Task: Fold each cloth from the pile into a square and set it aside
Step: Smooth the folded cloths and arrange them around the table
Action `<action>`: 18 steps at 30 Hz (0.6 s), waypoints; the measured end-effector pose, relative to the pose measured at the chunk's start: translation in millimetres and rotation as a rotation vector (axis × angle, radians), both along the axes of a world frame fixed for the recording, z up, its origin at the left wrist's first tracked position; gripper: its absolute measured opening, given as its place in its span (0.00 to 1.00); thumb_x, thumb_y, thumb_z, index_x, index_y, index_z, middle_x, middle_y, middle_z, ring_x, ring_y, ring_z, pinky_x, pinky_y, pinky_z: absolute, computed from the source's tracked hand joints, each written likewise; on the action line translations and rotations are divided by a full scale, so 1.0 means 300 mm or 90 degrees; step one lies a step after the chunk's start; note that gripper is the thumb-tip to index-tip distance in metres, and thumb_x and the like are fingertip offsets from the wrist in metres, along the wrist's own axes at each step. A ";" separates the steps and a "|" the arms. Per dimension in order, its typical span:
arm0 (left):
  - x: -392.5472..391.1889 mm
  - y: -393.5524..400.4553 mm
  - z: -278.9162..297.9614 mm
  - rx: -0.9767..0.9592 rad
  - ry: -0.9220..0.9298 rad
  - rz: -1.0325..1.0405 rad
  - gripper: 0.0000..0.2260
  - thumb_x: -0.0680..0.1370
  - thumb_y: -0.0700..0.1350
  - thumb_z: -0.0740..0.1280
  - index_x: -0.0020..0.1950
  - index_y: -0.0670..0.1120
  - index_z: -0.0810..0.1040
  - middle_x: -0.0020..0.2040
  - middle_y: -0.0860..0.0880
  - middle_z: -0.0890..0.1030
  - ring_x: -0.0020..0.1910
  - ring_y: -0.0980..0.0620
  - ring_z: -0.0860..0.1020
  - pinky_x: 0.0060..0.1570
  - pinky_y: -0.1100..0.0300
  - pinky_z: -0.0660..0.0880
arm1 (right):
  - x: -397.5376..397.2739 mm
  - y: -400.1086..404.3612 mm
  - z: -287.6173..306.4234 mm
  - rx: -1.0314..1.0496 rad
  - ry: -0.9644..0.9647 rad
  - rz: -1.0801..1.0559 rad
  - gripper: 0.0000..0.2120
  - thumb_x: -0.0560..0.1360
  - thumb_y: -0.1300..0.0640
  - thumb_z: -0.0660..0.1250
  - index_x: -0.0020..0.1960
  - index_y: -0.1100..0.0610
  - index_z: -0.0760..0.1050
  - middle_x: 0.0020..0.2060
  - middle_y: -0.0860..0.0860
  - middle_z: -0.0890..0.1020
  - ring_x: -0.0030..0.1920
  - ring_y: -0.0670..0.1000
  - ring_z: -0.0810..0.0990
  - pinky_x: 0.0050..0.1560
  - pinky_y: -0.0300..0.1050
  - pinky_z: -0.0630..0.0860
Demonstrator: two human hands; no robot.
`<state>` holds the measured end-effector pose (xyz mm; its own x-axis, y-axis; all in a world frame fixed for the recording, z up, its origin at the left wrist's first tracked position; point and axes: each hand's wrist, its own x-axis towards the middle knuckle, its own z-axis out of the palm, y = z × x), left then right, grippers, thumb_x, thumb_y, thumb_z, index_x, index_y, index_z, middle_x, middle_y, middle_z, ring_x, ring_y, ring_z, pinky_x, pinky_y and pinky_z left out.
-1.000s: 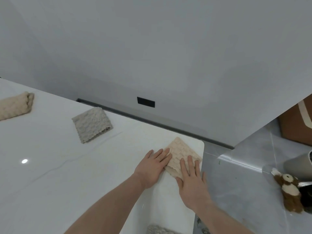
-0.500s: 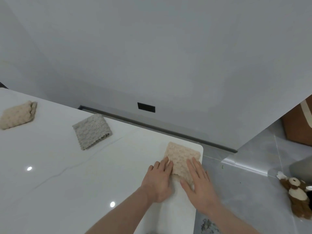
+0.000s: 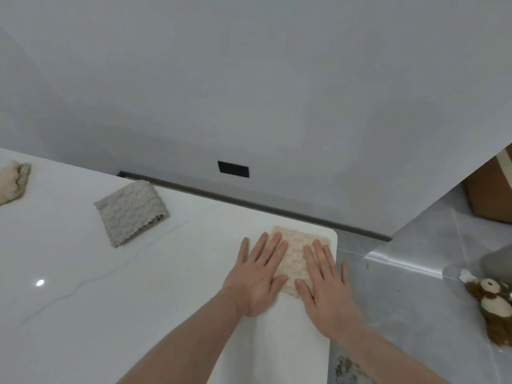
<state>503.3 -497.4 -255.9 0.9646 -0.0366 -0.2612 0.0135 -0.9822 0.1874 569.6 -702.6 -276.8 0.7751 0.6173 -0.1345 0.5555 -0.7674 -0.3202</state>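
A folded beige cloth (image 3: 296, 253) lies flat near the far right corner of the white table (image 3: 116, 295). My left hand (image 3: 256, 275) lies flat with straight fingers along the cloth's left edge. My right hand (image 3: 324, 284) presses flat on its right side, fingers straight. A folded grey cloth (image 3: 131, 212) rests further left on the table. Another folded beige cloth (image 3: 12, 181) sits at the left edge of the view, partly cut off.
The table's right edge runs just beside my right hand, with grey floor (image 3: 415, 314) below. A brown and white plush toy (image 3: 490, 303) lies on the floor at the right. A brown box (image 3: 490, 189) stands at the far right. A white wall with a black socket (image 3: 233, 169) rises behind.
Both hands have slid forward over the beige cloth and flattened it. The cloth now lies squarer to the table corner. The view has shifted slightly.
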 end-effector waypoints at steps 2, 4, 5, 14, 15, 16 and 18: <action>0.000 -0.016 -0.021 -0.017 -0.005 0.035 0.30 0.85 0.61 0.40 0.82 0.53 0.31 0.80 0.56 0.27 0.78 0.51 0.26 0.78 0.40 0.33 | 0.040 -0.004 0.005 -0.036 -0.006 0.033 0.33 0.82 0.37 0.40 0.82 0.46 0.32 0.80 0.44 0.31 0.79 0.47 0.30 0.80 0.62 0.41; 0.010 -0.031 -0.029 -0.033 -0.006 0.069 0.30 0.85 0.61 0.40 0.82 0.53 0.31 0.80 0.56 0.27 0.78 0.51 0.26 0.77 0.40 0.31 | 0.092 -0.003 0.010 -0.053 -0.007 0.051 0.34 0.81 0.35 0.38 0.81 0.46 0.30 0.79 0.44 0.29 0.79 0.47 0.28 0.80 0.62 0.40; 0.018 -0.035 -0.028 -0.036 -0.005 0.081 0.30 0.85 0.61 0.40 0.82 0.53 0.32 0.80 0.56 0.27 0.78 0.50 0.26 0.77 0.39 0.30 | 0.118 0.001 0.015 -0.050 -0.002 0.055 0.35 0.80 0.34 0.38 0.81 0.45 0.30 0.79 0.43 0.29 0.79 0.47 0.28 0.80 0.62 0.40; 0.047 -0.030 -0.008 -0.098 0.054 0.101 0.30 0.85 0.60 0.44 0.83 0.55 0.35 0.81 0.58 0.30 0.79 0.51 0.28 0.76 0.41 0.29 | 0.110 -0.004 0.028 0.041 0.084 0.023 0.39 0.77 0.29 0.41 0.81 0.43 0.32 0.79 0.39 0.30 0.78 0.42 0.29 0.80 0.58 0.37; 0.048 -0.024 0.000 -0.124 0.050 0.109 0.29 0.85 0.60 0.45 0.83 0.56 0.36 0.81 0.59 0.32 0.80 0.52 0.29 0.77 0.42 0.29 | 0.083 -0.010 0.033 0.070 0.102 -0.003 0.38 0.78 0.30 0.41 0.81 0.44 0.32 0.78 0.38 0.30 0.78 0.40 0.31 0.80 0.57 0.38; 0.045 -0.018 0.008 -0.151 0.042 0.120 0.28 0.85 0.59 0.45 0.83 0.57 0.38 0.82 0.60 0.34 0.80 0.54 0.30 0.77 0.43 0.29 | 0.052 -0.018 0.034 0.096 0.111 -0.030 0.37 0.78 0.32 0.41 0.81 0.44 0.34 0.78 0.37 0.31 0.79 0.39 0.33 0.81 0.56 0.39; 0.031 -0.016 0.014 -0.191 0.017 0.145 0.27 0.85 0.59 0.45 0.84 0.58 0.42 0.82 0.62 0.38 0.80 0.57 0.33 0.78 0.45 0.31 | -0.005 -0.037 0.029 0.128 0.096 -0.072 0.34 0.80 0.35 0.42 0.82 0.44 0.37 0.79 0.36 0.33 0.79 0.38 0.37 0.81 0.57 0.43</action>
<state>512.6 -502.3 -251.8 0.9499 0.0999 -0.2960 0.2340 -0.8552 0.4625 568.3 -713.6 -268.1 0.8210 0.5542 -0.1371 0.4043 -0.7339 -0.5458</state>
